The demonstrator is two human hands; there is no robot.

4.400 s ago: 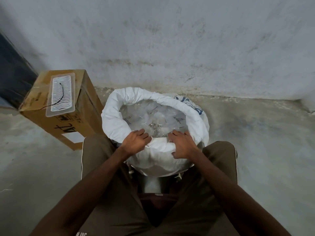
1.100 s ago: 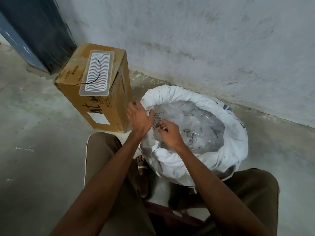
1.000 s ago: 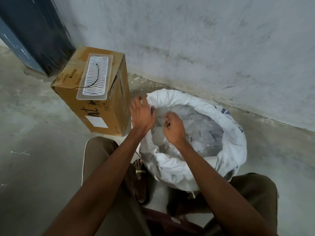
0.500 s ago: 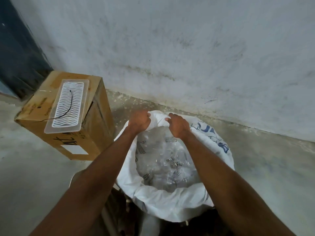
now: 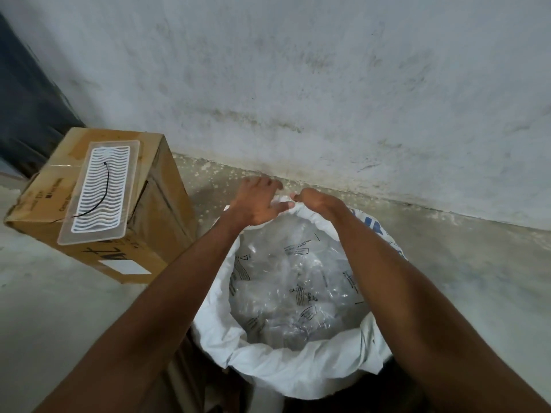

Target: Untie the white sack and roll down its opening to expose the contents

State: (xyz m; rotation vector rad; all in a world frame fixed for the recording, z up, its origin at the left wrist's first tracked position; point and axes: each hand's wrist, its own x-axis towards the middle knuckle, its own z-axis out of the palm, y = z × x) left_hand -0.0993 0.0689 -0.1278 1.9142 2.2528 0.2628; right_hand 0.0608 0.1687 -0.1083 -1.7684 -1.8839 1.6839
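On the floor between our knees sits the white sack (image 5: 286, 371), close to the wall (image 5: 298, 84). Its mouth is wide open and its top edge is rolled into a fat ring. We can see clear plastic bags (image 5: 298, 290) with black print inside it.

We reach both arms over the sack to the far side of the ring. Our left hand (image 5: 256, 204) lies on the rim with its fingers spread and the thumb tucked over the cloth. Our right hand (image 5: 320, 201) is curled tight on the same rim, just beside the left one. Both hands grip the white cloth, side by side and almost touching. We think we hold it there because the far side needs one more push down, so the ring sits even all the way round. The near side looks rolled already.

Beside the sack, on our left, stands a brown cardboard box (image 5: 155, 228). A flat clear plate with white wavy lines (image 5: 100, 192) lies on top of it, with a thin black wire across it.

The floor (image 5: 477, 278) is bare grey concrete, rough and stained. The wall is pale and dirty, with dark marks low down. A dark door or panel (image 5: 26, 114) stands at the far left.
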